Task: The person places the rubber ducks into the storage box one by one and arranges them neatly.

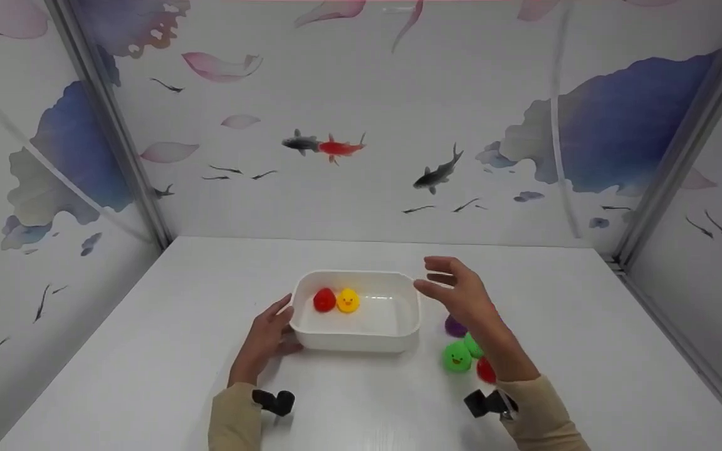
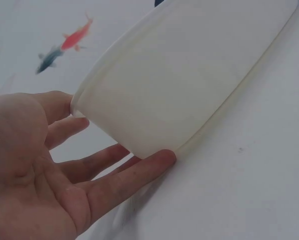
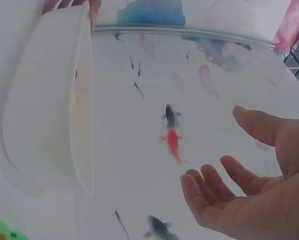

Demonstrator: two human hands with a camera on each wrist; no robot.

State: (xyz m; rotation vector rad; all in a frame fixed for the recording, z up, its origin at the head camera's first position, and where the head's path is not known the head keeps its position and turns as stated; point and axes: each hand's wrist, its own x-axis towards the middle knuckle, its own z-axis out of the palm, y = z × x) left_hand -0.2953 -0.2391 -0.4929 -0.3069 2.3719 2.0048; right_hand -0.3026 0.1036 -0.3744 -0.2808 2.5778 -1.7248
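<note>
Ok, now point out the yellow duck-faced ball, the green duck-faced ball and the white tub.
Yellow duck-faced ball [image 1: 348, 301]: head view, on the middle of its face.
Green duck-faced ball [image 1: 457, 357]: head view, on its face.
White tub [image 1: 355, 342]: head view, on its near outer wall.

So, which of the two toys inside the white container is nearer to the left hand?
The round red toy inside the white container, lying between the left hand and the yellow duck-faced toy.
</note>
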